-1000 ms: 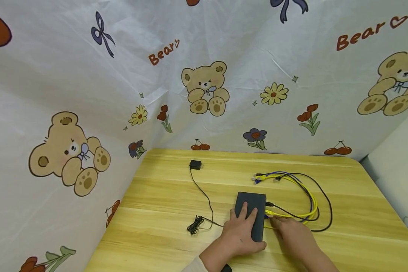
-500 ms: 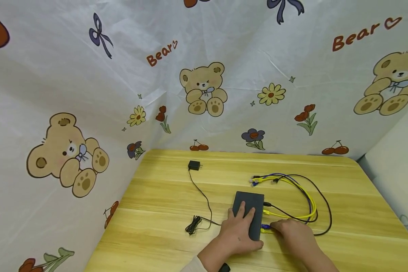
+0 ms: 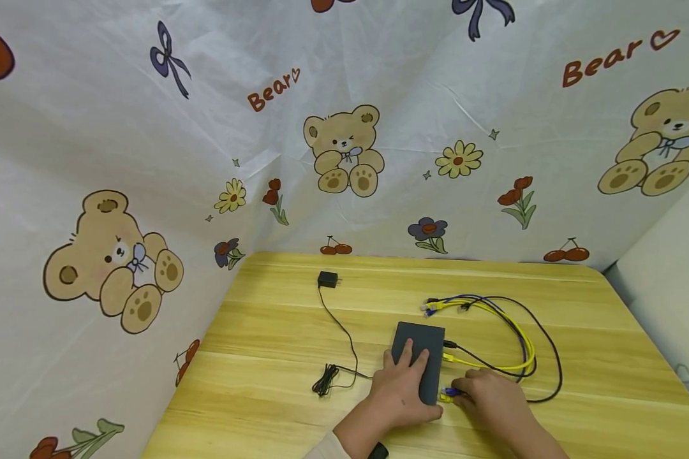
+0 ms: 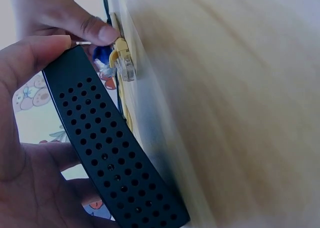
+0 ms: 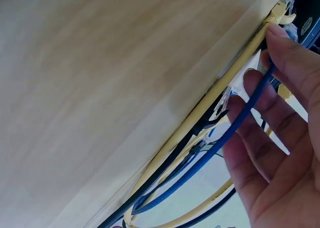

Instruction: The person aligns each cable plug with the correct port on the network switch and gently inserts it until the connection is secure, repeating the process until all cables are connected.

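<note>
My left hand (image 3: 399,389) lies over a dark network switch (image 3: 422,335), fingers spread on its top and thumb at its near edge. In the left wrist view, the switch's vented side (image 4: 107,143) faces the camera. My right hand (image 3: 490,398) pinches a blue network cable just behind its plug (image 3: 451,391), beside the switch's right side. Its blue cord (image 5: 210,150) trails past the fingers in the right wrist view. Right next to it, a loose yellow plug (image 4: 122,53) lies at the tabletop. A black plug (image 3: 450,344) and another yellow plug (image 3: 449,358) meet the switch's right side farther back.
Yellow, blue and black cables loop to the right, their free plugs (image 3: 430,306) bunched behind the switch. A black power adapter (image 3: 328,279) lies at the back left, its thin cord bundled (image 3: 325,380) left of the switch. A bear-printed curtain (image 3: 344,210) backs the wooden table (image 3: 252,357).
My right hand has drawn the blue plug nearer to me along the switch's right side, down to beside the loose yellow plug. My left hand stays on the switch.
</note>
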{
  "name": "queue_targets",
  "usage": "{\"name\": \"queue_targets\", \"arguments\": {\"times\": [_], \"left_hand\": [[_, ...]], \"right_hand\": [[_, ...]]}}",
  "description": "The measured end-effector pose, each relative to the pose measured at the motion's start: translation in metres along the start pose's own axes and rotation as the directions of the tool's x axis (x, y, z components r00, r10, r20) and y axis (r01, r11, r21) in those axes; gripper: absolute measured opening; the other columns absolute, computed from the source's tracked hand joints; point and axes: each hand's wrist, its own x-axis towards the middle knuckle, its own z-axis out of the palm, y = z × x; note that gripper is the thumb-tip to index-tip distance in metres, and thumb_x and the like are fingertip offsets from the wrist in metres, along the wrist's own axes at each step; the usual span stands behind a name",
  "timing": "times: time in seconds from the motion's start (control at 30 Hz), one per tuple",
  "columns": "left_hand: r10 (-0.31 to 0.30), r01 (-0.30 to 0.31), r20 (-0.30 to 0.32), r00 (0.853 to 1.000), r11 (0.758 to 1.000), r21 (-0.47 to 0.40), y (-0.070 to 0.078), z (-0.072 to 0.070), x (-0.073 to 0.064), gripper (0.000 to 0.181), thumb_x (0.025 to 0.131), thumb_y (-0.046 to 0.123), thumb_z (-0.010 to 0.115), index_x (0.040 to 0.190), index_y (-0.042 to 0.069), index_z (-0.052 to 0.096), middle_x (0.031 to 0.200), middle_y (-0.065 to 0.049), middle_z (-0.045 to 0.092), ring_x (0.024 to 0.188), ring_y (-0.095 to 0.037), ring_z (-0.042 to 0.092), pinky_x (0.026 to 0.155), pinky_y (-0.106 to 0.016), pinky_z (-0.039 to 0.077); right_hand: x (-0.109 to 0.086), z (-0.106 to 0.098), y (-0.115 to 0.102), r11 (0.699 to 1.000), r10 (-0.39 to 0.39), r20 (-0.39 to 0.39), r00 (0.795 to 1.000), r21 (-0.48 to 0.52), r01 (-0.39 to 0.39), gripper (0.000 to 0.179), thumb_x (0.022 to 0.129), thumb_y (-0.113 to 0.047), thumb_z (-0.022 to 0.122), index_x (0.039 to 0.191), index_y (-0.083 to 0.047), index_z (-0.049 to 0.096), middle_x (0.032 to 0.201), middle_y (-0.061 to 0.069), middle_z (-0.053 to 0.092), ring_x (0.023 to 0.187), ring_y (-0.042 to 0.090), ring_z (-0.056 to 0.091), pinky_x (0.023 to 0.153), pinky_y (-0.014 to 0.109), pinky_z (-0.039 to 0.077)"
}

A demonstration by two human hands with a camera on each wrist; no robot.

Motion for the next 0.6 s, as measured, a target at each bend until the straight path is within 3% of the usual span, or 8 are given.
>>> {"name": "queue_targets", "arguments": {"times": [0.33, 0.6], "left_hand": [[-0.009, 0.009, -0.004, 1.0, 1.0, 0.007, -0.0002, 0.0004, 0.0011, 0.102, 0.072, 0.075, 0.069, 0.157, 0.043, 0.022, 0.167, 0.005, 0.012, 0.147, -0.045, 0.023, 0.087, -0.056, 0.048], [-0.015, 0.015, -0.016, 1.0, 1.0, 0.01, 0.0007, 0.0021, 0.0018, 0.102, 0.071, 0.074, 0.07, 0.156, 0.043, 0.023, 0.166, 0.004, 0.013, 0.146, -0.046, 0.024, 0.087, -0.057, 0.047]], "right_hand": [[0.0002, 0.0054, -0.0006, 0.998, -0.069, -0.156, 0.985, 0.004, 0.07, 0.014, 0.08, -0.03, 0.083, 0.089, -0.023, 0.075, 0.082, -0.016, 0.069, 0.073, 0.008, 0.066, 0.065, 0.032, 0.054], [0.001, 0.0025, -0.0037, 0.999, -0.037, -0.161, 0.986, 0.004, 0.038, 0.016, 0.082, -0.021, 0.083, 0.095, -0.017, 0.075, 0.081, -0.011, 0.067, 0.073, 0.011, 0.067, 0.063, 0.033, 0.054]]}}
